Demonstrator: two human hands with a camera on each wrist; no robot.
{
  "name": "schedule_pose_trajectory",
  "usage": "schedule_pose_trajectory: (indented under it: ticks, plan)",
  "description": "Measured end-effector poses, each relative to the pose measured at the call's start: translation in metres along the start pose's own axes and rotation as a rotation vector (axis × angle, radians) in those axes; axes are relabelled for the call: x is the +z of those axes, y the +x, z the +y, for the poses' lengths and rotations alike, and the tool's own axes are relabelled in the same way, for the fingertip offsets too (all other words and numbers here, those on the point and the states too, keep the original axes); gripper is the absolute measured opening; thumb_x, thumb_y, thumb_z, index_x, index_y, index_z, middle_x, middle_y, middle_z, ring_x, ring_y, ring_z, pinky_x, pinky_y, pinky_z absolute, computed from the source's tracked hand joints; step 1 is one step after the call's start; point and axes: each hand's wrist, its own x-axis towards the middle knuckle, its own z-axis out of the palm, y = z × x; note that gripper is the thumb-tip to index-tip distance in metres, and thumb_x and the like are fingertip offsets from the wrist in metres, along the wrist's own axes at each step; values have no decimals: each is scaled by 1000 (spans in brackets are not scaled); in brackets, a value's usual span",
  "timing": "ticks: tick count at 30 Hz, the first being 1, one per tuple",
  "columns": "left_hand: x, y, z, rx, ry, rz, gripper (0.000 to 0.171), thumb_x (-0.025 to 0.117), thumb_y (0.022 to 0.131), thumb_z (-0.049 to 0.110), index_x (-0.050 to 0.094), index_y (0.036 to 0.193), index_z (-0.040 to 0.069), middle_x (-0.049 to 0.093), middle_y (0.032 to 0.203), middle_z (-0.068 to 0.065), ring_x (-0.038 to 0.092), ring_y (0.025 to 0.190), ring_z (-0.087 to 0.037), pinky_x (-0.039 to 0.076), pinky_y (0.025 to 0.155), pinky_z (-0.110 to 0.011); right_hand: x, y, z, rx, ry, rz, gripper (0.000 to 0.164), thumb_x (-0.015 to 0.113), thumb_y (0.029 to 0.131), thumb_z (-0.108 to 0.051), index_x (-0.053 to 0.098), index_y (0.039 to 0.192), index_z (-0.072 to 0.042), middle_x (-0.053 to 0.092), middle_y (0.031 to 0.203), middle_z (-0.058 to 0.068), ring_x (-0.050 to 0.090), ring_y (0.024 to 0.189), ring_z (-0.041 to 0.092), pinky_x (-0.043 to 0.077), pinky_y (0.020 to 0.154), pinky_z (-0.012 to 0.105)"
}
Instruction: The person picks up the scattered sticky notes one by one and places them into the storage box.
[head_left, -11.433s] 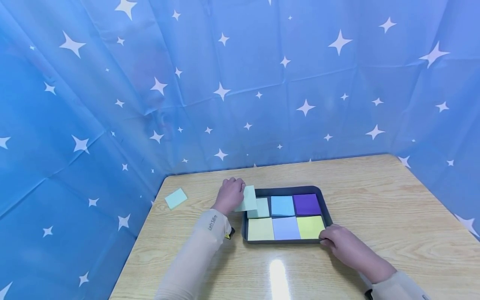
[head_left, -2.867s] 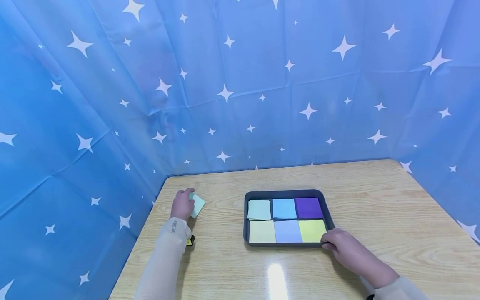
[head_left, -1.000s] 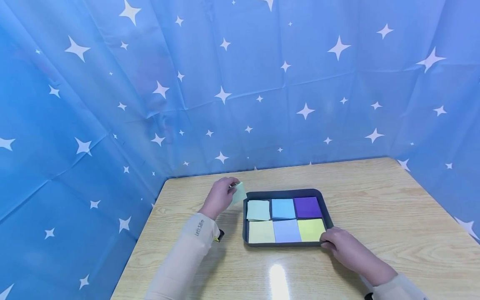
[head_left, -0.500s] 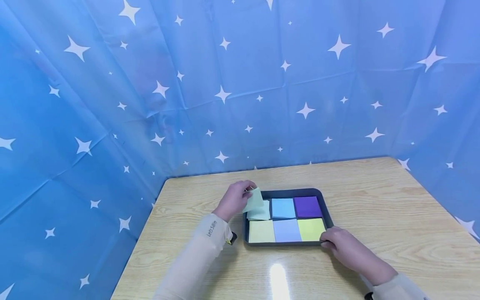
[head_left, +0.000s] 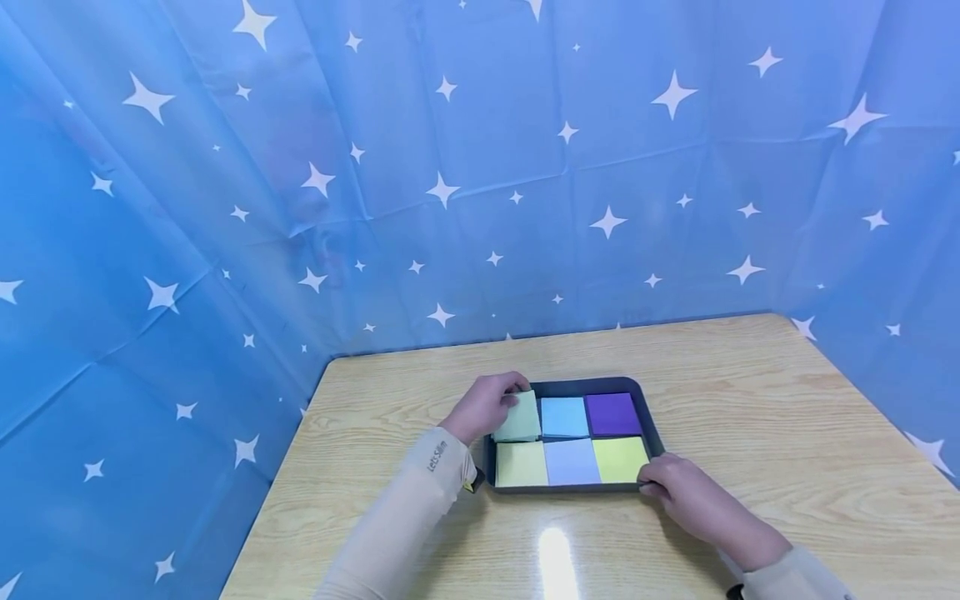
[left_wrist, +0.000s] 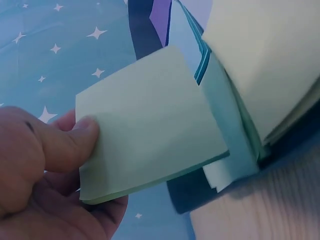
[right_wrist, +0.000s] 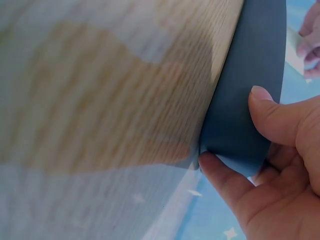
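My left hand [head_left: 483, 408] pinches a pale green sticky note pad [left_wrist: 150, 125] by one edge, thumb on its top face in the left wrist view. The pad is held over the back left part of a dark grey tray [head_left: 585, 386], above other pale green notes [left_wrist: 227, 125] there; whether it touches them I cannot tell. At the tray's front right corner, my right hand [head_left: 686, 496] grips the wall. In the right wrist view its thumb lies on one face of that dark wall [right_wrist: 245, 90], with other fingers at the lower edge and behind.
Also in the tray are a light blue pad [head_left: 565, 417], a purple pad [head_left: 611, 414], a cream pad [head_left: 522, 464], a lavender pad [head_left: 572, 462] and a yellow pad [head_left: 621, 459]. The tray lies on a wooden table [head_left: 750, 400] before a blue star-patterned curtain [head_left: 510, 167].
My left hand picked up the pale green pad from the table's left side, carried it right and lowered it over the tray's back left. My right hand stays on the tray corner.
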Motion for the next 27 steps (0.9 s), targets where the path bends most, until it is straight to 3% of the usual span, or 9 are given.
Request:
schedule_pose_trajectory:
  ticks: [12, 16, 23, 27]
  plan:
    - [13, 3, -6, -43, -11, -49, 30, 53, 102, 2, 67, 125, 17, 69, 122, -6, 64, 112, -19, 55, 85, -30, -1, -2, -2, -4, 1, 9, 26, 73, 86, -4, 62, 73, -24, 52, 73, -19, 46, 73, -4, 48, 63, 26]
    - [18, 5, -8, -56, 33, -11, 29, 54, 103, 4, 68, 125, 17, 70, 126, -5, 65, 115, -20, 56, 91, -33, -1, -3, -3, 0, 5, 3, 26, 73, 86, -4, 62, 73, -24, 53, 74, -19, 47, 74, -3, 49, 64, 26]
    - [21, 8, -9, -64, 224, 126, 25, 63, 100, 12, 72, 121, 20, 74, 117, 1, 65, 108, -22, 52, 95, -42, -1, -3, -2, -4, 1, 18, 27, 73, 85, -3, 62, 73, -24, 52, 74, -19, 47, 74, -3, 49, 64, 26]
    - [23, 7, -12, -55, 245, 155, 26, 65, 99, 13, 71, 122, 21, 73, 118, 0, 64, 112, -25, 51, 97, -46, 0, -4, -2, -4, 1, 19, 27, 73, 85, -3, 61, 73, -24, 53, 74, -19, 47, 74, -3, 49, 65, 26]
